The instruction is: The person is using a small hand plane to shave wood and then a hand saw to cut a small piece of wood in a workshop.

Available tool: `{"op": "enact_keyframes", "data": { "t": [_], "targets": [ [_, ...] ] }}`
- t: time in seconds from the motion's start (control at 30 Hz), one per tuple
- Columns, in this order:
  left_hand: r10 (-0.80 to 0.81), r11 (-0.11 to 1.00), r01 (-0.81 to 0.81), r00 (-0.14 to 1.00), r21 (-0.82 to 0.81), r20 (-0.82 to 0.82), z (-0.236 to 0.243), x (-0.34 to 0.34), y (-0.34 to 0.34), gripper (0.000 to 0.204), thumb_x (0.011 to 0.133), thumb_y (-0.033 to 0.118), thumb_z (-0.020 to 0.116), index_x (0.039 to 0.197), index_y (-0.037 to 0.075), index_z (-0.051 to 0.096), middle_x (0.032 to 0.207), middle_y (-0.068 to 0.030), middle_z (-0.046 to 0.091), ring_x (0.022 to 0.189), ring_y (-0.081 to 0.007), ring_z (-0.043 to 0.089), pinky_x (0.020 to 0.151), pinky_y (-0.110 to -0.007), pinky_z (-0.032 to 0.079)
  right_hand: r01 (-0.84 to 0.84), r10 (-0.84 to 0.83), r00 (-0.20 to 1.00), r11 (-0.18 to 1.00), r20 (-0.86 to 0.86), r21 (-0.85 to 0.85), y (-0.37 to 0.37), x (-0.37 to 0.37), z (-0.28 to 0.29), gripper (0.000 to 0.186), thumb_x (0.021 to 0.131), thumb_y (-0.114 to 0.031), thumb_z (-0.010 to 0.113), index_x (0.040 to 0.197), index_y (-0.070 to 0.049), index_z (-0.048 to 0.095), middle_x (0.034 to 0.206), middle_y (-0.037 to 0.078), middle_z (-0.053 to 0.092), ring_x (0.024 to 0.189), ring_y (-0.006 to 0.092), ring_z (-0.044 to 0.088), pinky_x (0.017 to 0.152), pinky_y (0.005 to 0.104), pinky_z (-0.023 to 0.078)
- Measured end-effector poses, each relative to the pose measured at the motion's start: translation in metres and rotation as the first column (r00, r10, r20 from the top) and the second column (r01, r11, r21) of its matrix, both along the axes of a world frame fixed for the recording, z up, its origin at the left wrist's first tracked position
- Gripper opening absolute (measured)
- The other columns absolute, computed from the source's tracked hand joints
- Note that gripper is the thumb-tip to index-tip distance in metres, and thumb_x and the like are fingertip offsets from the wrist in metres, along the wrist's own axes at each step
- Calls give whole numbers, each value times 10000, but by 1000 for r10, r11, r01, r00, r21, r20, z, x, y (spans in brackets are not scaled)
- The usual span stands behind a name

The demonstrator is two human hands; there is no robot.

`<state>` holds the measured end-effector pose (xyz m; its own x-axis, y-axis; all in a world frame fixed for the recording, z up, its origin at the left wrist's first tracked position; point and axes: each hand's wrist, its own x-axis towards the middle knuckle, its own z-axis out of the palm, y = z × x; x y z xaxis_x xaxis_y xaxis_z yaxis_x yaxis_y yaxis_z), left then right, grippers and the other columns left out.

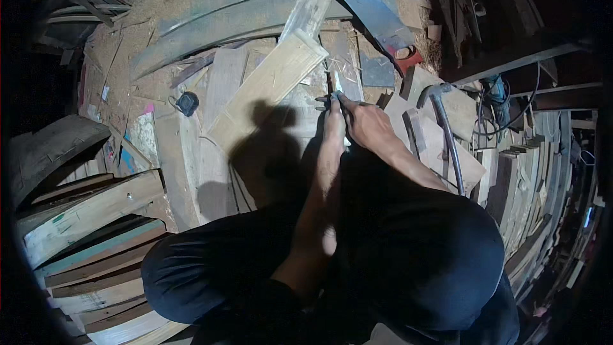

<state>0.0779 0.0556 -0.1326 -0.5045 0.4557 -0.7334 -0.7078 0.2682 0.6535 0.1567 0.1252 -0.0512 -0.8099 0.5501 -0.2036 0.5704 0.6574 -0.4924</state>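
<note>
My left hand (333,122) and my right hand (369,124) meet in front of my knees, both with fingers closed. A narrow pale strip (338,80), like a thin wood stick, runs between them, its far end showing past the fingertips and its near end below my left hand. A thin dark piece stands by the left fingertips; its kind is unclear. How the fingers wrap round these is partly hidden. Just left of my hands lies a wide pale board (271,86), partly in my shadow, across another weathered plank (310,6).
A handsaw (367,6) with a red handle lies at the far right. A claw hammer (450,134) rests on wood blocks right of my right forearm. At left is a black tape measure (187,103). Stacked boards (96,217) flank both sides; sawdust and offcuts cover the ground.
</note>
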Motion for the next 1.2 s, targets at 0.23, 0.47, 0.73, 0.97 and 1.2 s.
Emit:
{"op": "enact_keyframes", "data": {
  "t": [0.23, 0.47, 0.73, 0.97, 1.2],
  "targets": [
    [-113, 993, 111, 989, 26, 97, 7, 41, 18, 693, 1067, 550, 352, 1355, -46, 558, 1263, -165, 643, 1125, -251, 619, 955, -381, 490, 105, -101, 976, 994, 192, -14, 28, 16, -13, 455, 988, -268, 503, 1424, -147, 556, 900, 316, 685, 847, 479, 683, 772, 559, 536],
    [-62, 998, 60, 997, -33, -44, -6, 9, 3, 597, 1072, 548, 326, 1074, 28, 619, 763, -90, 622, 584, -205, 598, 510, -355, 503, 16, -21, 981, 999, 191, 28, 21, -29, -1, 432, 968, -275, 541, 1378, -149, 592, 948, 287, 701, 895, 468, 683, 798, 546, 541],
    [-74, 996, 75, 997, 52, -18, -3, 6, -4, 612, 1051, 569, 374, 739, 75, 556, 591, -35, 504, 459, -138, 481, 413, -308, 402, 152, -147, 988, 980, 43, -127, 56, -15, -23, 395, 975, -181, 539, 1360, -155, 622, 1108, 289, 680, 1070, 452, 648, 945, 491, 520],
    [-46, 998, 50, 991, 26, -123, -6, 0, -5, 487, 1085, 455, 357, 1105, 53, 630, 717, -54, 595, 454, -151, 532, 383, -306, 456, 41, -22, 984, 993, 179, -107, 15, -2, 10, 412, 977, -165, 531, 1381, -169, 607, 984, 305, 687, 941, 455, 676, 845, 522, 535],
    [-173, 979, 156, 976, -128, -136, -15, 6, 3, 574, 1071, 479, 309, 1163, 20, 641, 810, -129, 653, 563, -220, 616, 404, -327, 480, -31, 32, 996, 999, 85, -14, 13, -2, -1, 459, 935, -125, 532, 1391, -80, 569, 843, 303, 680, 809, 472, 675, 740, 539, 536]
  ]
}}
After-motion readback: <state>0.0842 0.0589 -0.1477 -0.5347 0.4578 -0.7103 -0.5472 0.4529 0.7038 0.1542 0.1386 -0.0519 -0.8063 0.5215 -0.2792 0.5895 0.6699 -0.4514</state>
